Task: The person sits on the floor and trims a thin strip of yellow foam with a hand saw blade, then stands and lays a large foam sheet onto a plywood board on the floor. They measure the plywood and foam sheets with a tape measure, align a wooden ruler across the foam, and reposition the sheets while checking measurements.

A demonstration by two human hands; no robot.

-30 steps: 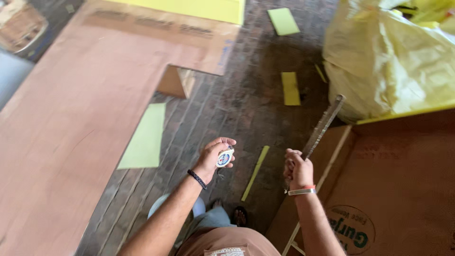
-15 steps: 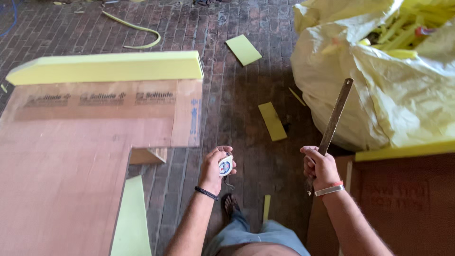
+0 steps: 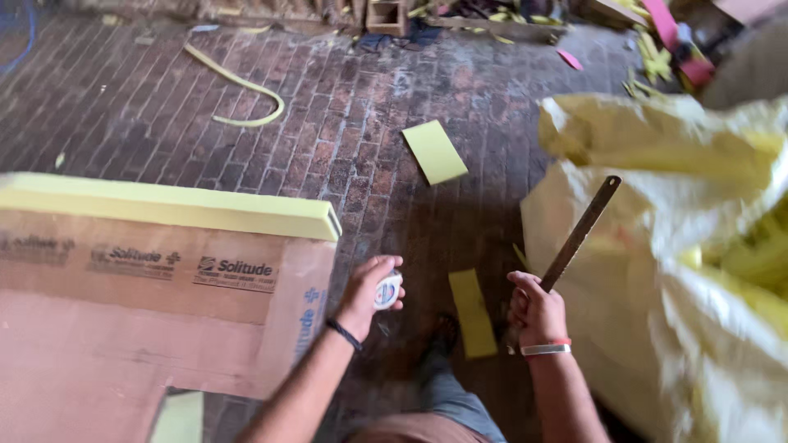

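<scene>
My left hand (image 3: 371, 293) is closed around a small round white tape measure (image 3: 387, 290), held just right of a large brown-faced board (image 3: 123, 328) with a thick yellow foam edge (image 3: 164, 205). My right hand (image 3: 535, 312) grips the handle end of a long thin metal saw blade (image 3: 579, 234), which points up and to the right toward a big yellow plastic sack (image 3: 681, 279). Both hands hover above a dark brick floor (image 3: 345, 123). A black band is on my left wrist, a red and white one on my right.
Flat yellow foam offcuts lie on the bricks: one (image 3: 434, 152) ahead, one (image 3: 473, 312) between my hands, one (image 3: 179, 417) under the board's notch. A curled yellow foam strip (image 3: 238, 90) lies at far left. Scrap and clutter (image 3: 492, 12) line the far edge.
The view has tilted up and away from me, showing more floor ahead. Both hands keep their grips; the board and the sack have slid down and outward in view.
</scene>
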